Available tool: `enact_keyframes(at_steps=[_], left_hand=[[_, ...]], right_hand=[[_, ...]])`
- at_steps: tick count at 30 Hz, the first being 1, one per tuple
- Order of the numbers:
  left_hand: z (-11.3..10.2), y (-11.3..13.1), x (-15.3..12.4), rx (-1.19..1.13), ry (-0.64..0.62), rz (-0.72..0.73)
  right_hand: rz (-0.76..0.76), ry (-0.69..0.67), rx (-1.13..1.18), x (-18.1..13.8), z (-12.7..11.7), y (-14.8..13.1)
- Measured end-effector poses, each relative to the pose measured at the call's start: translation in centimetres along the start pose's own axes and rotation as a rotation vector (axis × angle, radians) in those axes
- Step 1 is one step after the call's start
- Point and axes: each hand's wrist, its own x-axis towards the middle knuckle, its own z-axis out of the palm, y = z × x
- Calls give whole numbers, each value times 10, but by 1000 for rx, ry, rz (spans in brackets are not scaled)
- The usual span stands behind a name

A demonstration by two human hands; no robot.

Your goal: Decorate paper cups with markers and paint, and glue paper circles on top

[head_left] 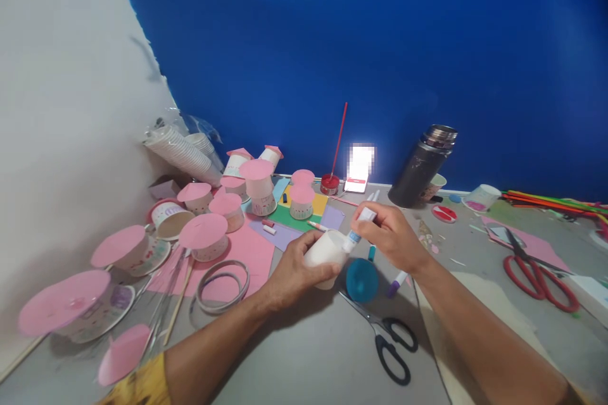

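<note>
My left hand (pixel 299 272) is wrapped round a plain white paper cup (pixel 323 254), which is tipped on its side above the table. In my right hand (pixel 396 237) is a white glue tube (pixel 354 238) with blue print, pointing down. Its lower end meets the cup's right edge; I cannot tell whether glue is coming out. Just below the hands lie a teal round disc (pixel 361 280), a purple-tipped marker (pixel 398 283) and black-handled scissors (pixel 395 345).
Several decorated cups with pink paper discs (pixel 204 234) fill the left side, near a grey tape ring (pixel 222 288). Stacked cups (pixel 183 152) lean behind. A dark flask (pixel 422 168) and lit phone (pixel 358 171) stand at the blue wall; red-handled scissors (pixel 539 278) lie right.
</note>
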Motion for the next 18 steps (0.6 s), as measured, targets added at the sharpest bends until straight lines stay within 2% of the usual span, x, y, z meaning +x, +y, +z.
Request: enact_keyframes(at_steps=[9,14,18], left_hand=[[0,1,-2,-118,-203,9],[1,1,-3,-125,-159,31],[2,0,-1,-81,-73,33]], right_hand=[[-67,106,-80,-7,10,-7],[-51,123,-209,1,0,-3],[4,94,-277,3,-8,-4]])
